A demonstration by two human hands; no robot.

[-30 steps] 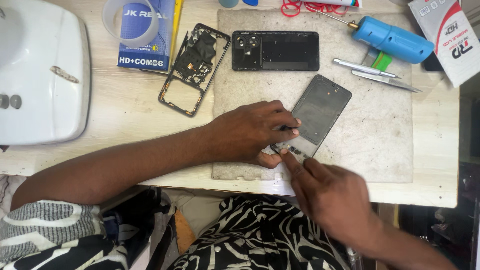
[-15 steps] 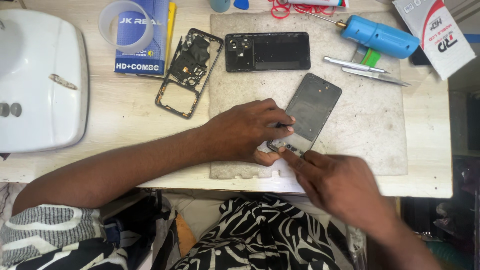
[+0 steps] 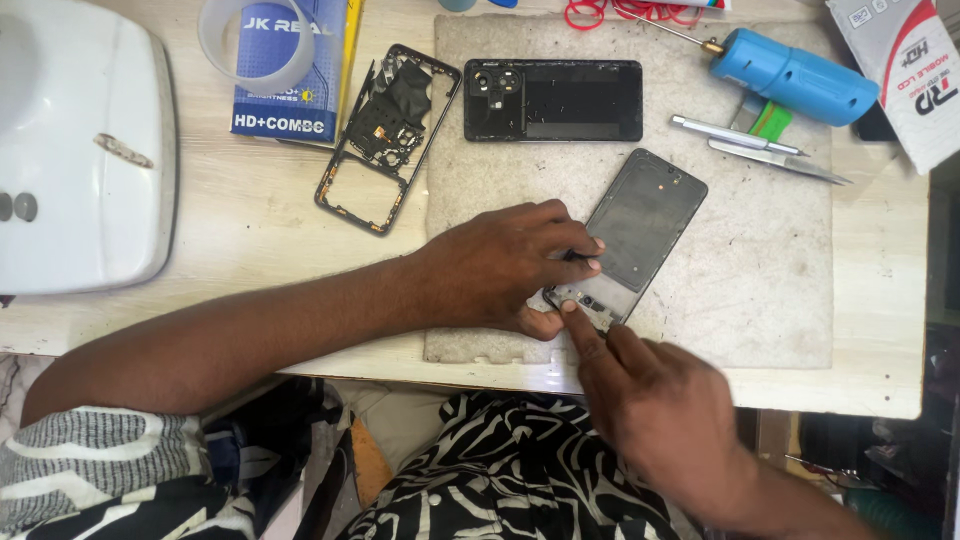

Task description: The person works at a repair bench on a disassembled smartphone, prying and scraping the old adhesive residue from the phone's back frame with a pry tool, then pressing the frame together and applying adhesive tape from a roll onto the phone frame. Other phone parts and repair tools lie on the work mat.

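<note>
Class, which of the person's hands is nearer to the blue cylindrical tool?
The left. The left hand rests on the phone screen panel, below-left of the blue tool; the right hand sits lower, at the table's front edge.

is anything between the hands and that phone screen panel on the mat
Nothing visible does. The left hand already rests on the near end of the screen panel, and the right hand has a fingertip pressed on that same end. The mat around the panel is bare; the tweezers lie apart, farther back.
</note>
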